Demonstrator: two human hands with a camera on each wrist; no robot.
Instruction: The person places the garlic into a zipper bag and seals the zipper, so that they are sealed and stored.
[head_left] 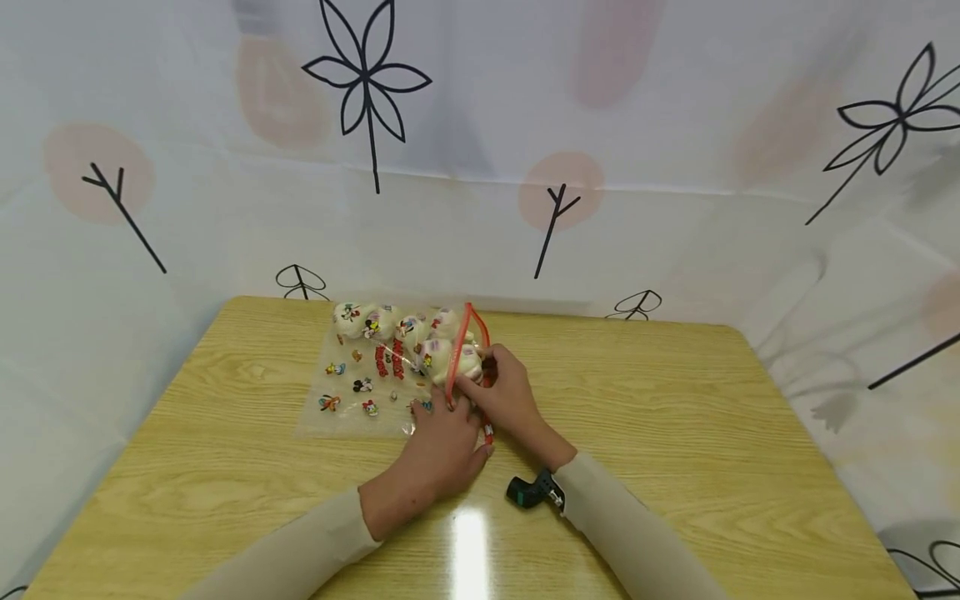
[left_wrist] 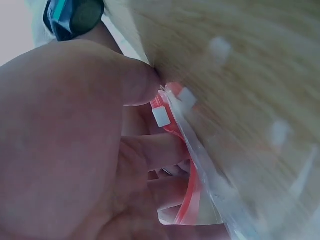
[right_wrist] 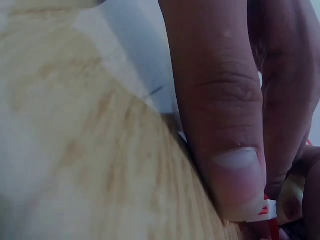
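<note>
A clear zip bag point(head_left: 382, 396) printed with cartoon characters lies on the table, its red zip edge point(head_left: 459, 350) toward the right. The two red strips stand apart at the bag's mouth. Inside, several pale round lumps point(head_left: 437, 357) with faint purple marks crowd the far side. My left hand point(head_left: 442, 446) holds the near end of the mouth, thumb point(left_wrist: 142, 82) at the strip's end by a white piece point(left_wrist: 161, 116). My right hand point(head_left: 510, 392) pinches the strip farther up, next to a lump; its thumb point(right_wrist: 235, 175) presses close to a white and red piece point(right_wrist: 267, 207). Some fingertips are hidden.
The wooden table point(head_left: 637, 400) extends around both arms. A dark wrist device point(head_left: 534, 490) sits at my right cuff. Behind the table hangs a white cloth point(head_left: 465, 225) with plant drawings.
</note>
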